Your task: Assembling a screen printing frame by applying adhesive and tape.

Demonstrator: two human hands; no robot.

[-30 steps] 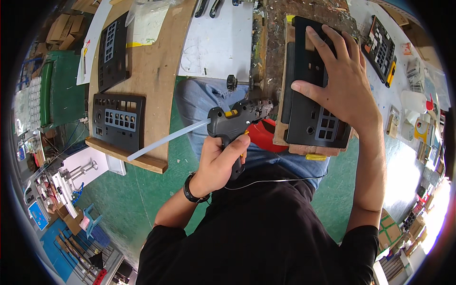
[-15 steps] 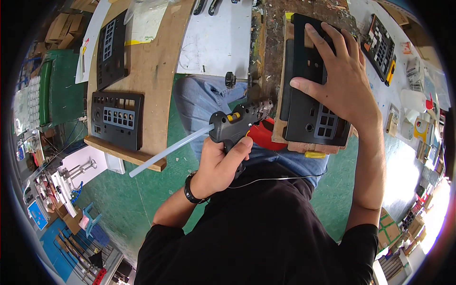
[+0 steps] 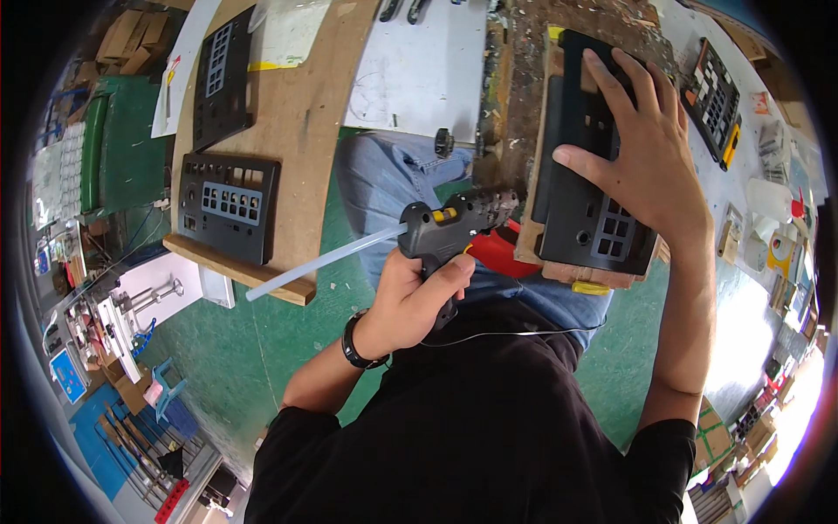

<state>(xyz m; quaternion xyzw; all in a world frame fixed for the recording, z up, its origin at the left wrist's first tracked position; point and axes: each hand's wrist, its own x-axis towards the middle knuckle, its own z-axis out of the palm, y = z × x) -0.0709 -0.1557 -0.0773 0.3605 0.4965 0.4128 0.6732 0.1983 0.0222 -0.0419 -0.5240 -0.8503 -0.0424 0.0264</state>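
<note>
My left hand (image 3: 419, 293) is closed around the grip of a black hot glue gun (image 3: 436, 234). A long, pale glue stick (image 3: 327, 262) sticks out of its rear, and the dark nozzle end points right, close to the work block's edge. My right hand (image 3: 650, 157) lies spread and flat on a black panel (image 3: 569, 210) with rectangular cutouts and a grey-blue grid. Part of that panel is hidden under the hand. Beneath it is a wooden block (image 3: 587, 276) on the paint-stained bench.
Two similar black panels (image 3: 229, 249) rest on a wooden board (image 3: 305, 113) at left. Another panel (image 3: 711, 92) lies far right beside a yellow cutter (image 3: 731, 144). A red object (image 3: 502, 251) sits below the nozzle. A thin cord (image 3: 489, 334) crosses my lap. A black clamp knob (image 3: 443, 142) juts from the bench.
The whole view has shifted slightly, so everything sits a little further right. Both hands keep their places on the glue gun and the panel.
</note>
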